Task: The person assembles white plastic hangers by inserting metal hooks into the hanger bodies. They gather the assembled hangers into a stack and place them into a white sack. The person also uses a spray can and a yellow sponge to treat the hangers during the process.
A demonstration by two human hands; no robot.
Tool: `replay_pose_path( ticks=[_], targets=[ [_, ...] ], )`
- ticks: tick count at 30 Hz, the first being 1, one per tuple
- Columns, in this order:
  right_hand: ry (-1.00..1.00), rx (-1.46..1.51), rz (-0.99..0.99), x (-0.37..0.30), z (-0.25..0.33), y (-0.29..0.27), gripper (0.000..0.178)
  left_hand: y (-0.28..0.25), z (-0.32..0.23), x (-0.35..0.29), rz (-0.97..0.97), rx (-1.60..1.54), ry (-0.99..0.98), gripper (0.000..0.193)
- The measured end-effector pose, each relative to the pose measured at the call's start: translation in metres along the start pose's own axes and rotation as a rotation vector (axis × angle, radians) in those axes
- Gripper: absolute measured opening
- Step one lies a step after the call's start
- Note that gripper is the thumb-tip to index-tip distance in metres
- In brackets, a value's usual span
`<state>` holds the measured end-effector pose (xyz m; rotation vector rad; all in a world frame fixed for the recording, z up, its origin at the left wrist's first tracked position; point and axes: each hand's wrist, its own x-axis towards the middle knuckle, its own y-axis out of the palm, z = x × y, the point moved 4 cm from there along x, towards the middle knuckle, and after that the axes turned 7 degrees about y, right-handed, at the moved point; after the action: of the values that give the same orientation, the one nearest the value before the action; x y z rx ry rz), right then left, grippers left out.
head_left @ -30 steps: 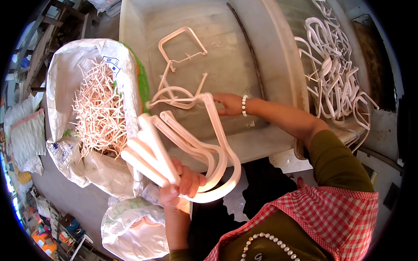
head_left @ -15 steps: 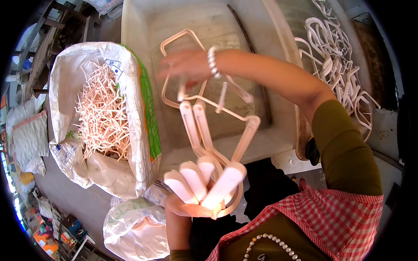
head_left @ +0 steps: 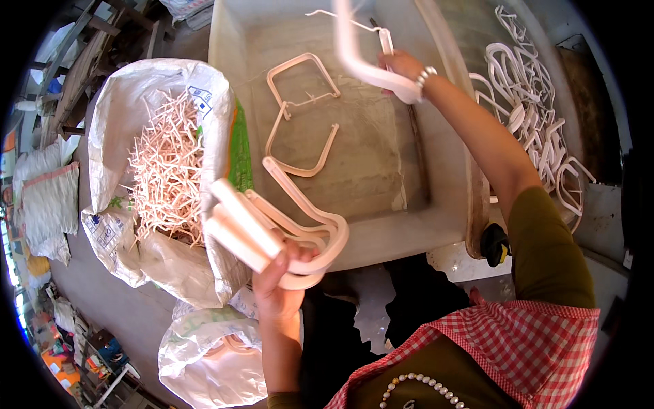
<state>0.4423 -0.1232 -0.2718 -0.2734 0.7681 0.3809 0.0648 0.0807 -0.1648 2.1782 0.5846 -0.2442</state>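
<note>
My left hand (head_left: 276, 276) is wrapped round a bundle of several pale pink U-shaped plastic handles (head_left: 334, 235). It is in front of the grey tub (head_left: 436, 238), near the open woven sack. Farther off, above the tub's right side, my right hand (head_left: 402, 70) is closed on another pink plastic handle (head_left: 368, 71), slightly blurred, with a thin plastic strip (head_left: 340, 15) beside its upper part. On the tub's bottom lie two loose pink plastic pieces (head_left: 272, 76) (head_left: 310, 172), bent in a U and nearly touching, with a thin strip by the upper one.
At left, the white and green woven sack (head_left: 153, 262) holds many thin pink plastic sticks (head_left: 167, 177). A white plastic bag (head_left: 211, 361) stands below it. A dark rod (head_left: 415, 150) lies along the tub's right side. Farther right is a heap of pale handles (head_left: 524, 102).
My right hand has moved right and away from me and now holds a handle. The bundle in my left hand has swung left, and the pieces in it are closer together.
</note>
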Motion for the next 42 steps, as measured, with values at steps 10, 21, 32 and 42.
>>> replay_pose_path(
  ticks=[10,21,32,42],
  targets=[
    [-0.092,-0.372,0.394,-0.133,-0.075,0.112,0.025,0.025,0.039,0.018,0.208,-0.05,-0.105,0.071],
    [-1.209,-0.842,-0.159,-0.153,-0.053,0.155,0.028,0.024,0.051,0.007,0.207,0.201,-0.268,0.05],
    [0.2,0.92,0.555,-0.086,-0.09,0.124,0.025,0.008,0.058,-0.016,0.519,0.701,-0.29,0.054],
    [-0.59,0.689,0.469,-0.156,0.105,0.155,0.026,-0.009,0.043,-0.017,0.387,0.411,-0.341,0.026]
  ],
)
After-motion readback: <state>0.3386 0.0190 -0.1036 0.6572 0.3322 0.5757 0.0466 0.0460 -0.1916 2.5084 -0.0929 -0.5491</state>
